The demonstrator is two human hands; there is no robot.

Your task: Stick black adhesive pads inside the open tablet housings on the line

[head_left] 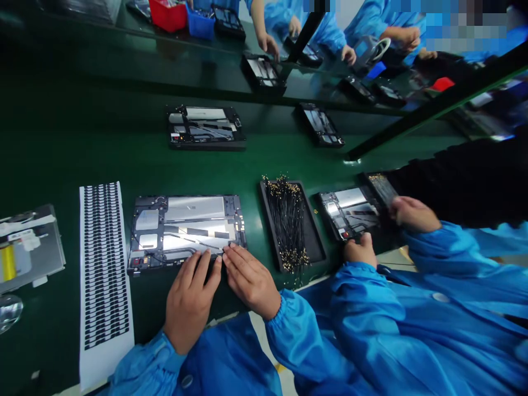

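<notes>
In front of me lies an opened tablet-like device [193, 209] in a black frame, with silver battery panels, dark strips and thin black cables showing. My left hand [190, 300] rests at its near edge, fingers stretched and somewhat apart, fingertips on the edge. Close beside it, my right hand [252, 281] has its fingers extended side by side, the tips touching the same edge near the right corner. What lies under the fingertips is hidden. To the right, a black tray [315, 242] carries a bundle of thin black cables [285, 220] with gold-coloured ends.
A white sheet of black stickers [105, 275] lies left of the device. Further left is a grey panel [39, 258] with yellow tape. Other opened devices [206, 127] stand behind. At right, a co-worker's hands [414, 214] handle another device [352, 212]. A dark post [412, 121] rises there.
</notes>
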